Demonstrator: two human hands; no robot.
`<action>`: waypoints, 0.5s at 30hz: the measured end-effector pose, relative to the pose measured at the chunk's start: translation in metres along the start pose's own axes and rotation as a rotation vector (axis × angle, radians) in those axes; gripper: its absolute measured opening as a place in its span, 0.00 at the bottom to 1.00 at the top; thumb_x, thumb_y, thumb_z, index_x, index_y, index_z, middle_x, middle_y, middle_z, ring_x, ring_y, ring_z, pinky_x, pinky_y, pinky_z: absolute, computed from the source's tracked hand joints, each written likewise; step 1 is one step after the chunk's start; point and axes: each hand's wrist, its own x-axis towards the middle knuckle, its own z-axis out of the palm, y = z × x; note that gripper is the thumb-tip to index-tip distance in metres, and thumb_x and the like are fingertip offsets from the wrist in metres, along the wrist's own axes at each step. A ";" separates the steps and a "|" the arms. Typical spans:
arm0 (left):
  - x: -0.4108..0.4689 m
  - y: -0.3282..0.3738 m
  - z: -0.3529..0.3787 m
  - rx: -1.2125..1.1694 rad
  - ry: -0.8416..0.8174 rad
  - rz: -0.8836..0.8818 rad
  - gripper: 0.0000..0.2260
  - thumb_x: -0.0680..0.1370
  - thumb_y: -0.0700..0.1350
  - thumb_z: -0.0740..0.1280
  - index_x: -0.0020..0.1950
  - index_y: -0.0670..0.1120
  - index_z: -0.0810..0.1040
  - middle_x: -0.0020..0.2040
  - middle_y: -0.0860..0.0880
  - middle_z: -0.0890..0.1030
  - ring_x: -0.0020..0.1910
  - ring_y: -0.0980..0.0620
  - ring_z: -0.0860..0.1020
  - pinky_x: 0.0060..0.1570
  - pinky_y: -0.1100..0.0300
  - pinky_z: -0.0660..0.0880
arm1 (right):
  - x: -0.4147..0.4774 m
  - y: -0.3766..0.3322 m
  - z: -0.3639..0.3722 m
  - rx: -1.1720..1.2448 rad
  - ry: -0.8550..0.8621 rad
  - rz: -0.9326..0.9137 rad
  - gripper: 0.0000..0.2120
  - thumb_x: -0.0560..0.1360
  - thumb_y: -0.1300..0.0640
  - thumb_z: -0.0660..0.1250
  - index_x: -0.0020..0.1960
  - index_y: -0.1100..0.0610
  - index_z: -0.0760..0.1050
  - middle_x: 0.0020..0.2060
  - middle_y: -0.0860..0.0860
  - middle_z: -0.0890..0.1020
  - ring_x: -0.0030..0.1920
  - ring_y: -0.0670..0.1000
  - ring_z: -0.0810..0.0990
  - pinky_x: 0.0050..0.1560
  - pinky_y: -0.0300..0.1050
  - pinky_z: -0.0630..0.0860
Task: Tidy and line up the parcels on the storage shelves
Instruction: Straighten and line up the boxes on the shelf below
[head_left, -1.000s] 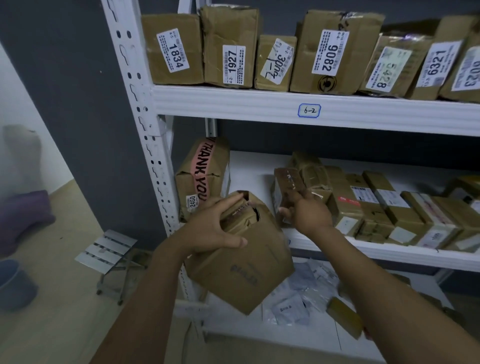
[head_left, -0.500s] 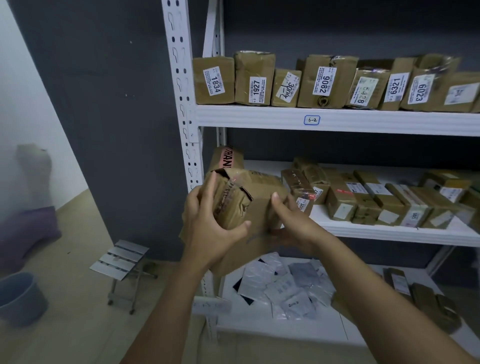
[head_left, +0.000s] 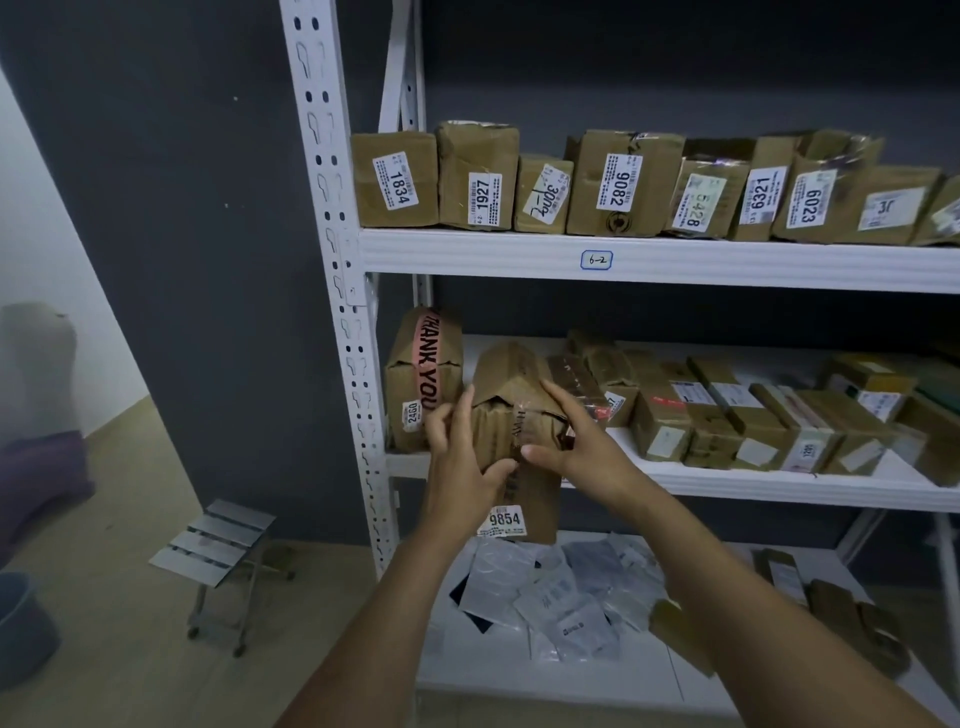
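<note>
Parcel 9854 (head_left: 537, 496) had been turned label-out at frame centre, left hand (head_left: 460, 460) and right hand (head_left: 582, 447) clasping it, ready for shelving.

Gripped by left hand (head_left: 457, 467) and right hand (head_left: 587, 447) at the front edge of the middle shelf (head_left: 779, 486), near its left corner: the creased brown 9854 parcel (head_left: 498, 426). Stood upright, label low on its front, bottom dipping below that edge. Hung just right of the THANK YOU parcel (head_left: 423, 374).
</note>
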 end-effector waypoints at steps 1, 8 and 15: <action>0.006 -0.001 0.004 0.005 -0.002 0.003 0.39 0.73 0.41 0.73 0.77 0.53 0.55 0.71 0.51 0.56 0.62 0.64 0.60 0.61 0.68 0.61 | 0.007 0.004 -0.004 -0.040 0.013 -0.009 0.38 0.73 0.55 0.73 0.76 0.45 0.56 0.69 0.47 0.70 0.63 0.45 0.73 0.56 0.37 0.76; 0.054 -0.021 0.020 0.042 -0.042 0.042 0.16 0.78 0.45 0.67 0.65 0.47 0.75 0.60 0.54 0.70 0.61 0.52 0.73 0.65 0.53 0.71 | 0.058 0.038 -0.027 -0.435 0.028 -0.029 0.38 0.73 0.48 0.72 0.76 0.38 0.55 0.78 0.53 0.54 0.75 0.58 0.58 0.73 0.56 0.61; 0.124 -0.034 0.007 0.414 0.171 0.086 0.16 0.79 0.43 0.64 0.66 0.43 0.75 0.66 0.44 0.73 0.66 0.47 0.70 0.67 0.51 0.66 | 0.106 0.043 -0.032 -0.544 -0.054 -0.060 0.36 0.78 0.48 0.65 0.77 0.40 0.48 0.79 0.50 0.46 0.77 0.58 0.54 0.72 0.57 0.60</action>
